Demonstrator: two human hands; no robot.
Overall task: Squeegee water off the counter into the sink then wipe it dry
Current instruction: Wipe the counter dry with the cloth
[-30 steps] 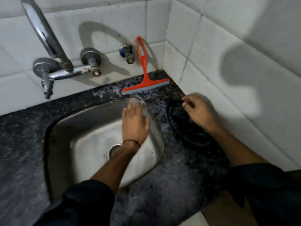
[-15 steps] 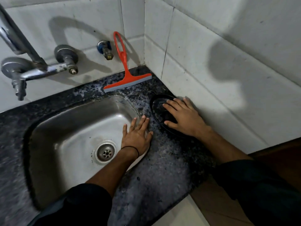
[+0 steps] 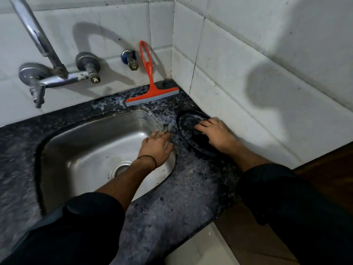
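Note:
An orange squeegee (image 3: 150, 92) leans against the tiled back wall, its blade resting on the dark speckled counter (image 3: 181, 203) behind the steel sink (image 3: 91, 150). My left hand (image 3: 157, 147) lies flat, fingers spread, on the sink's right rim, holding nothing. My right hand (image 3: 217, 135) rests palm down on a black round dish (image 3: 188, 123) that sits on the wet counter by the right wall. Water droplets show on the counter between the sink and the dish.
A chrome tap (image 3: 44, 73) with its spout rising up-left is fixed to the back wall, with a small blue valve (image 3: 129, 60) beside the squeegee handle. White tiled walls close the corner. The counter's front edge drops to a pale floor (image 3: 202, 247).
My left hand moved from inside the sink to its right rim. My right hand slid from the dish's far edge onto its near part. The view shifted.

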